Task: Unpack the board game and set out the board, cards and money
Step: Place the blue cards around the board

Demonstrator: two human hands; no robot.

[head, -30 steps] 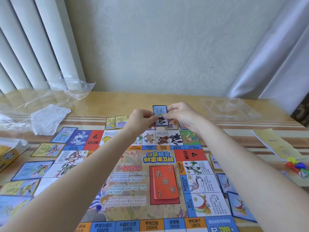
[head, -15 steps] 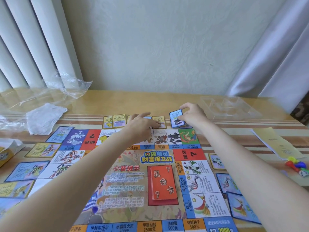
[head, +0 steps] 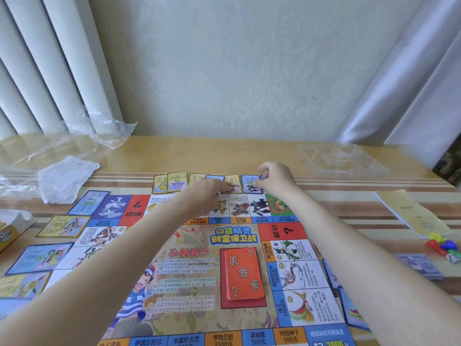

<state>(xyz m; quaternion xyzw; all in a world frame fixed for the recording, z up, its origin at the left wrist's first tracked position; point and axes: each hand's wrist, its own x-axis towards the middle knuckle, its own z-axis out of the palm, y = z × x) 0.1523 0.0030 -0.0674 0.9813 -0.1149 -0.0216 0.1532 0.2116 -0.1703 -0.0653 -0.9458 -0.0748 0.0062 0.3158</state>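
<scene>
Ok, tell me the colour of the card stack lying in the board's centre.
Orange-red card stack, with yellow characters and question marks; head view.

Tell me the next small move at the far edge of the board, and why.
Probably let go of the blue card and draw the right hand back. The card already lies flat in the row beyond the board, beside the yellow card under the left hand, above its matching square.

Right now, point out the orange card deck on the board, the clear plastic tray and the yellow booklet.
orange card deck [head: 243,273], head view, middle of the top card's face.
clear plastic tray [head: 369,168], head view, its near right rim.
yellow booklet [head: 414,213], head view, middle of its cover.
</scene>
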